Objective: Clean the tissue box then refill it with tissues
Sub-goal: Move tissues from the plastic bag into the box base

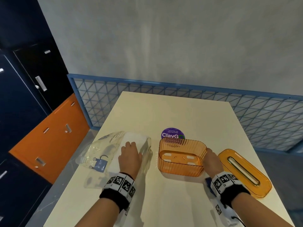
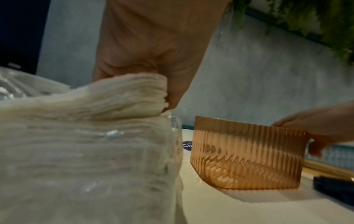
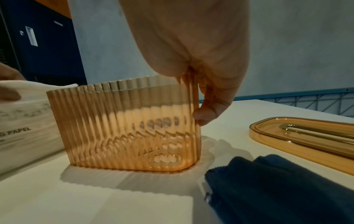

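Observation:
An empty ribbed orange tissue box [image 1: 181,157] [image 2: 247,153] [image 3: 126,124] stands upright on the cream table [image 1: 172,112], lid off. My right hand [image 1: 212,159] [image 3: 193,50] grips its right end wall, thumb outside, fingers over the rim. The orange lid [image 1: 245,172] [image 3: 306,136] with a gold slot lies flat to the right. A white tissue stack [image 1: 129,141] [image 2: 86,136] sits in a torn clear plastic pack [image 1: 98,153] on the left. My left hand [image 1: 130,156] [image 2: 153,45] grips the top wad of tissues, bending it upward.
A dark blue cloth [image 3: 277,186] [image 1: 208,181] lies near my right wrist. A purple round sticker [image 1: 173,133] is on the table behind the box. Blue lattice railing [image 1: 262,115] borders the table's far side; dark and orange cabinets [image 1: 49,136] stand at left.

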Demonstrator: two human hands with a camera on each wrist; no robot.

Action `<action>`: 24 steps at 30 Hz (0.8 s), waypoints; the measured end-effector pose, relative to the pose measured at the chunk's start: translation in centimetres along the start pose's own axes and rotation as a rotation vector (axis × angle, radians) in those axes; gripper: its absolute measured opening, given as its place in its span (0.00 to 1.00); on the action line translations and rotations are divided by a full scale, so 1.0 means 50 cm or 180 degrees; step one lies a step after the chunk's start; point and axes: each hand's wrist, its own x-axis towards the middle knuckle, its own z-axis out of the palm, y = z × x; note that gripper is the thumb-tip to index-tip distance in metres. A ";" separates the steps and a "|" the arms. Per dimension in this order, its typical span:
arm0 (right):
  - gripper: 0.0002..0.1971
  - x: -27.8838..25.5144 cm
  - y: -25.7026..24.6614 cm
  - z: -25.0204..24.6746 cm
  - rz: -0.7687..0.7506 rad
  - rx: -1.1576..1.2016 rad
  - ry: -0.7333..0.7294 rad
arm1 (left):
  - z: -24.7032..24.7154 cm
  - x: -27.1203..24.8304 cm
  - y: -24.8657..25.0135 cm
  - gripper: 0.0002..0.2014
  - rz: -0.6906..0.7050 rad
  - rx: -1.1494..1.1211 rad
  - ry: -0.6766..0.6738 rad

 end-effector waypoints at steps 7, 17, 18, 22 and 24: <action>0.13 -0.014 0.008 0.001 -0.0022 -0.0034 0.0095 | 0.022 -0.008 0.029 0.25 -0.0101 0.0774 -0.0141; 0.14 -0.028 0.002 -0.004 0.0021 -0.0089 0.0034 | -0.011 0.017 0.012 0.16 -0.0133 0.0395 -0.0208; 0.14 -0.027 0.002 -0.004 0.0025 -0.0065 0.0019 | -0.026 0.021 0.004 0.14 -0.0116 0.0306 -0.0172; 0.14 -0.027 -0.006 -0.020 0.0115 -0.0011 -0.0191 | -0.092 0.035 -0.023 0.12 -0.0118 -0.0179 0.0072; 0.18 -0.034 -0.024 -0.045 0.0114 -0.0218 -0.0119 | -0.119 0.032 -0.030 0.11 -0.0013 -0.0340 0.0268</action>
